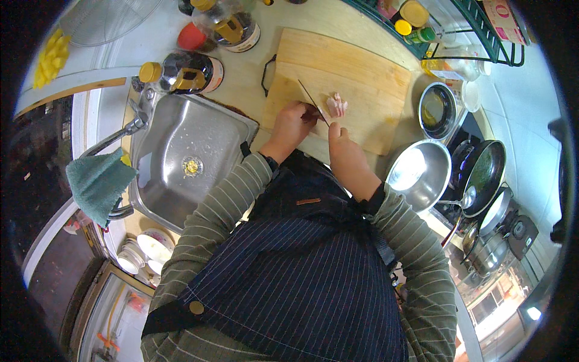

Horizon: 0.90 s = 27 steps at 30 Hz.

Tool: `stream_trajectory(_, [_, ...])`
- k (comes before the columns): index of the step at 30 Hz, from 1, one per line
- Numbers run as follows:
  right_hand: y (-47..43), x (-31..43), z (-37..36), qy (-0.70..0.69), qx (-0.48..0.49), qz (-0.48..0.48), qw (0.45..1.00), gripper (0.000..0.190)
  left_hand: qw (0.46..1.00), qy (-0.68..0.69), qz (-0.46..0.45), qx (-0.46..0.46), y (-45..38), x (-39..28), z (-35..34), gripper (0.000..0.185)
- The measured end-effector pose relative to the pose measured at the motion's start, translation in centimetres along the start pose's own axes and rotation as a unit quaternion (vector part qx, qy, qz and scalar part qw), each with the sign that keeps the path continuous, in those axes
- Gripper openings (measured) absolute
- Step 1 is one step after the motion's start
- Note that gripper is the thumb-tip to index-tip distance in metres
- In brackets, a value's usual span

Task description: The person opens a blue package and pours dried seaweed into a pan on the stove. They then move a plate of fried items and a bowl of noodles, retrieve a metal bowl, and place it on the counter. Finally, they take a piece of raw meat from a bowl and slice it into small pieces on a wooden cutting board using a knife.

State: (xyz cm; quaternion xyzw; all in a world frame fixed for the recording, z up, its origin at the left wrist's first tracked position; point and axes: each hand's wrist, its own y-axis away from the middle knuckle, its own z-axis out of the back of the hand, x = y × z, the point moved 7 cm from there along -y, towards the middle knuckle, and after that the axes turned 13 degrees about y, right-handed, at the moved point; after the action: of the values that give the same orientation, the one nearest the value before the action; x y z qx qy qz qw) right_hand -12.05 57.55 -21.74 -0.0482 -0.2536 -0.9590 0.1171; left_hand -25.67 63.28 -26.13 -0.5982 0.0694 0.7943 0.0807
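A wooden cutting board (357,63) lies on the counter before me. My right hand (346,151) grips the handle of a kitchen knife (312,100), whose blade, seen nearly edge-on, stands over the board's near left part. On the blade's left side, my left hand (294,124) has its fingers bent around a piece of meat (319,116), largely hidden by the fingers and the blade. To the blade's right, a small heap of sliced pale-pink meat (337,105) rests on the board.
Left of the board is a steel sink (181,149) with a faucet (135,122) and a green cloth (99,181). Dark sauce bottles (187,72) stand behind it. At right are a metal bowl (420,174), a frying pan (486,176) and a green rack (484,31).
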Motion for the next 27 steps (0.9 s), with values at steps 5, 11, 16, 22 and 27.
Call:
stream_trajectory(5, [-0.1,-0.1,-0.1,0.013,0.007,-0.003,1.0,0.042,0.997,-0.052,-0.036,0.04,-0.9,-3.3,2.5,0.028])
stream_trajectory(11, [-0.3,0.0,0.0,0.042,0.038,0.002,0.998,0.04,0.875,-0.255,-0.339,0.231,-4.3,-8.5,0.8,0.028])
stream_trajectory(16, [-0.4,-0.2,0.0,0.033,0.045,0.007,0.998,0.042,0.844,-0.235,-0.313,0.368,-5.3,-5.9,-2.2,0.013])
stream_trajectory(22, [-0.9,-0.7,0.1,0.003,0.025,0.027,0.999,0.041,0.847,-0.236,-0.279,0.386,-5.7,-4.5,-2.5,0.013])
stream_trajectory(27, [-1.8,-1.4,-1.7,-0.04,0.016,0.027,0.999,0.046,0.836,-0.25,-0.282,0.4,-6.2,-3.9,-3.1,0.017])
